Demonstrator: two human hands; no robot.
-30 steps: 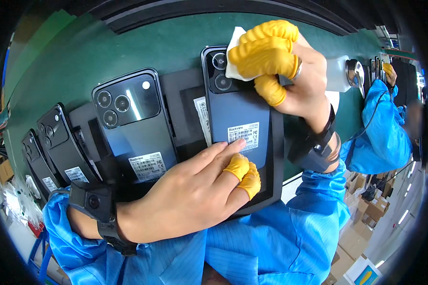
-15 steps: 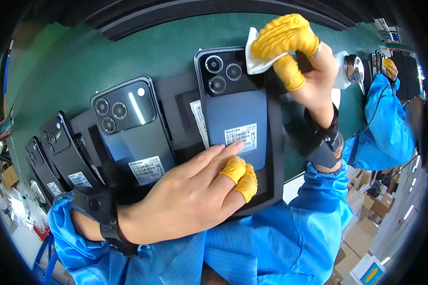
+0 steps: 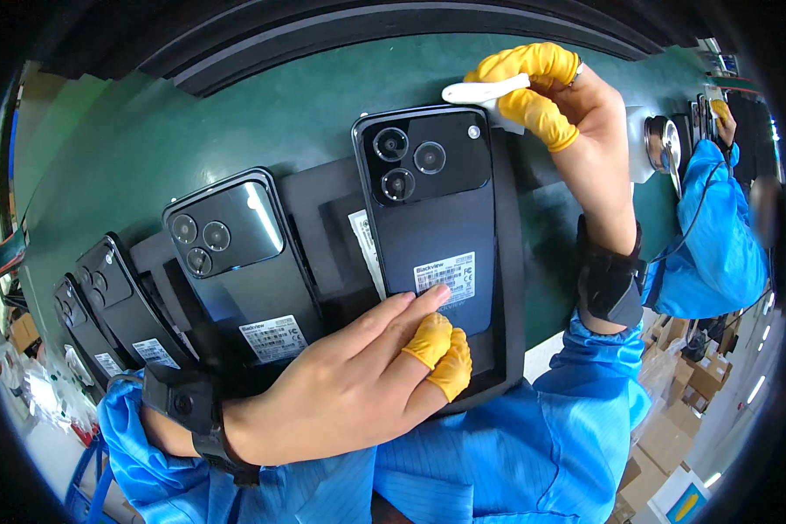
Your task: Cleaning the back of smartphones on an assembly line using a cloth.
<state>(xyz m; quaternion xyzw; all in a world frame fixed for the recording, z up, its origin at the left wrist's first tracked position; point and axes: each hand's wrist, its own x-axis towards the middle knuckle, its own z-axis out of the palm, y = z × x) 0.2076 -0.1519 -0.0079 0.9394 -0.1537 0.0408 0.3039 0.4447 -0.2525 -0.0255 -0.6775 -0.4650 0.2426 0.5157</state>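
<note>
A dark blue smartphone lies back up on a black open box, its three round lenses at the far end. My left hand rests over its near end, two bare fingers stretched along the white label. Yellow finger cots cover the other two visible fingers, which are bent. At the phone's far right corner, my right hand pinches a folded white cloth between cot-covered fingers. The cloth is at the top edge of the phone; whether it touches is hard to tell.
Left of it, more phones, including one nearest, lie in a row on black boxes. A white bottle with a metal top stands to the right. Beyond it a co-worker's blue sleeve shows. The table is green.
My right hand has drawn the cloth off the camera panel's right side toward the top edge, uncovering the flash. My left hand stays on the phone. The whole view has shifted slightly.
</note>
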